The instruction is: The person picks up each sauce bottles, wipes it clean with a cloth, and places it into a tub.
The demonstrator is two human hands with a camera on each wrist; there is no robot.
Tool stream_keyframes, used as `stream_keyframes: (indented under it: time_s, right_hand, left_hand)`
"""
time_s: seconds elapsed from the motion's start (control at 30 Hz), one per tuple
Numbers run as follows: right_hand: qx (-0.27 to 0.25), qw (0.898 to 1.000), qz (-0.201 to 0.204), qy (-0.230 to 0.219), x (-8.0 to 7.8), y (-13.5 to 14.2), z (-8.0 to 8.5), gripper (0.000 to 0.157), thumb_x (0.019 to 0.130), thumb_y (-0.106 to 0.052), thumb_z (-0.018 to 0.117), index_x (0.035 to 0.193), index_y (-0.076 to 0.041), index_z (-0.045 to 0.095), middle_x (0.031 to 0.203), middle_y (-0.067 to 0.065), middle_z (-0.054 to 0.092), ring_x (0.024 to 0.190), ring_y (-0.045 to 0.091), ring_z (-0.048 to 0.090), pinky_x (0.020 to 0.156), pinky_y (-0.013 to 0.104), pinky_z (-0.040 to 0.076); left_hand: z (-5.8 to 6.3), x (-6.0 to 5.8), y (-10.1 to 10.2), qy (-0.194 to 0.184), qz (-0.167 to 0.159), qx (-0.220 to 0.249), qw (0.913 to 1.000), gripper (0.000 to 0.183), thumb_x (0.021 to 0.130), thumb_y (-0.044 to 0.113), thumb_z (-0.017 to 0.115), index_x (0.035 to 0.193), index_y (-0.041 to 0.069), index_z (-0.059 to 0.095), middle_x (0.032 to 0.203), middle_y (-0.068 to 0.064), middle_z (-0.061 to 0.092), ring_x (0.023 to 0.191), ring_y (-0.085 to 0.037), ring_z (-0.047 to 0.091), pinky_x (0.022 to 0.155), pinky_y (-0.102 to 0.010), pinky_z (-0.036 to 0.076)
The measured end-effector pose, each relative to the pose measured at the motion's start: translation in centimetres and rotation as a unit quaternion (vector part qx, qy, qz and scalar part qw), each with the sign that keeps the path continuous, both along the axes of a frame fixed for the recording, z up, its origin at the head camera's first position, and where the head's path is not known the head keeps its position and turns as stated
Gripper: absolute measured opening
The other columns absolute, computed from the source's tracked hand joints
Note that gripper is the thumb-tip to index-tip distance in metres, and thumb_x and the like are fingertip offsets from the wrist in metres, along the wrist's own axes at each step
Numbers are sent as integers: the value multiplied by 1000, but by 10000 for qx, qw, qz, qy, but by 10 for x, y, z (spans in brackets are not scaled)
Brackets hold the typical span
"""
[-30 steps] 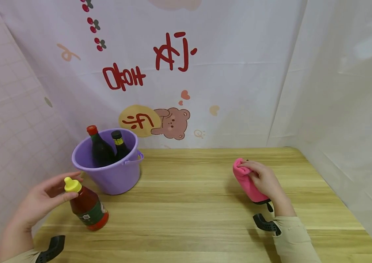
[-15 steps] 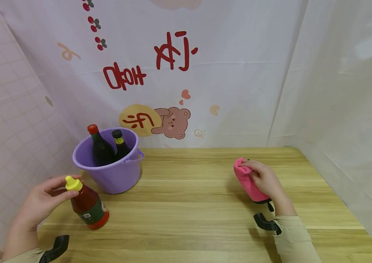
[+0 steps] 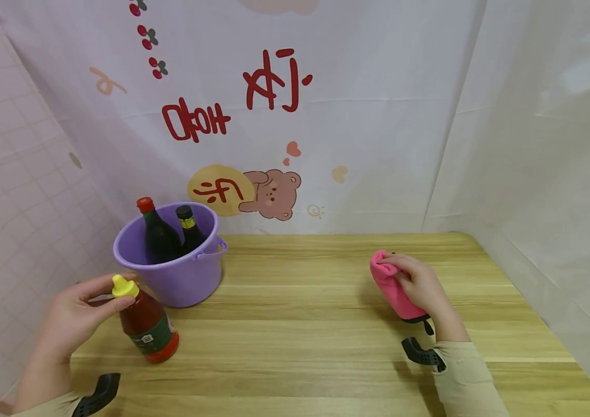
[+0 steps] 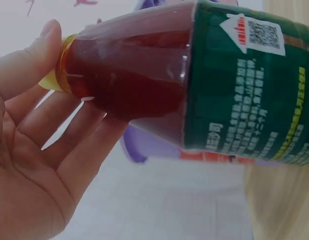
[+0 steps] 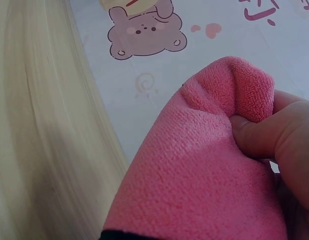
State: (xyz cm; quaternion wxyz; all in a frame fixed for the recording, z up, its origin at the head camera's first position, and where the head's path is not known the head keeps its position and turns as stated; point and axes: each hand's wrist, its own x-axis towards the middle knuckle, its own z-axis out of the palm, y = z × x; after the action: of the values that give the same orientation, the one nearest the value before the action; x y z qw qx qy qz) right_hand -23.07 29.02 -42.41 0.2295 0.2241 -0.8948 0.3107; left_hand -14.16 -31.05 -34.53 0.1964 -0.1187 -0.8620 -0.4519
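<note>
The left hand (image 3: 78, 315) is pinching the yellow cap (image 3: 124, 286) of a red sauce bottle (image 3: 148, 325) between thumb and fingertips, the remaining fingers lying loosely spread behind the neck, as the left wrist view shows. The bottle is standing on its base on the wooden table (image 3: 300, 324), tilting a little, near the table's left front, and its green label (image 4: 249, 85) is facing the wrist camera. Just behind it, close but apart from it, the purple bucket (image 3: 175, 272) is holding two dark bottles, one with a red cap (image 3: 145, 204) and one with a black cap (image 3: 185, 211), both leaning upright inside against the rim. Well apart on the right side of the table, the right hand (image 3: 420, 286) is gripping a folded pink cloth (image 3: 391, 289), the thumb pressing into a fold of it in the right wrist view, with the cloth resting on the tabletop under the palm. Judging by how things are lying, two bottles are already sitting in the bucket while the sauce bottle is the one remaining outside, so the gathering of bottles appears to be mostly done with one left; whether the cloth is being used to wipe anything cannot be told, since it is touching only the table and the hand, and no spill is showing on the wood.
</note>
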Motion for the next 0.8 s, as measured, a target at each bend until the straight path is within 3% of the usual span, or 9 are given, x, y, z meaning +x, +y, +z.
stream_keyframes:
  time_s: [0.2,0.4,0.63,0.8]
  right_hand:
    - [-8,10000,-9,17,0,1,1,42,83,21,60,110,-9,73,118,18,67,111,40,62,89,55,50]
    - [10,10000,-6,47,-1,1,1,44,82,22,60,109,-10,73,118,16,68,111,39,63,90,54,50]
    - [3,9999,19,114,-1,0,1,44,81,22,61,109,-10,73,117,15,68,110,38,63,89,53,50]
    - [-6,9999,52,134,-2,0,1,42,82,21,62,109,-10,73,117,16,68,109,38,63,88,53,51]
  left_hand:
    - [9,-6,25,52,-4,214,9998,35,81,-7,78,114,-7,68,93,14,73,85,2,67,71,-13,53]
    - [15,-18,62,274,-315,447,9981,33,79,-9,78,111,-10,68,89,7,74,79,-4,70,69,-17,55]
    - [10,-40,105,317,-463,326,9979,31,80,2,81,110,0,72,101,-4,73,89,-4,66,74,-20,55]
    - [5,-54,139,139,-777,500,9956,31,80,6,83,110,3,74,102,-10,73,88,-12,69,74,-24,57]
